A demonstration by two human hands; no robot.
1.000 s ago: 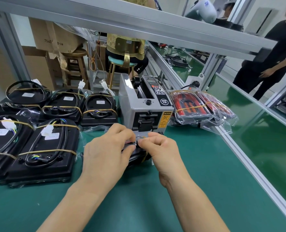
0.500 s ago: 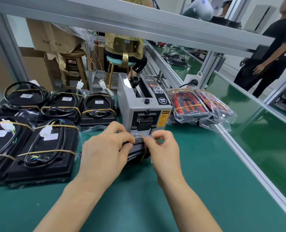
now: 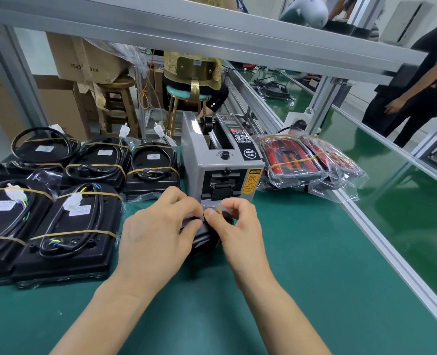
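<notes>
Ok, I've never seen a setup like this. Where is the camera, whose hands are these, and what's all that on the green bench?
This moment has one picture, taken by a wide-angle camera worn on a person's head, looking forward and down. So the two bare arms entering from the bottom are the wearer's own. The left hand grips a small black part, and the right hand pinches its top edge; whether a strip of tape lies under the fingers is too small to tell. Just behind stands a grey automatic tape dispenser. On the green bench mat, to the left, lie black units with coiled cables held by rubber bands; to the right, red-and-black items in clear bags.
</notes>
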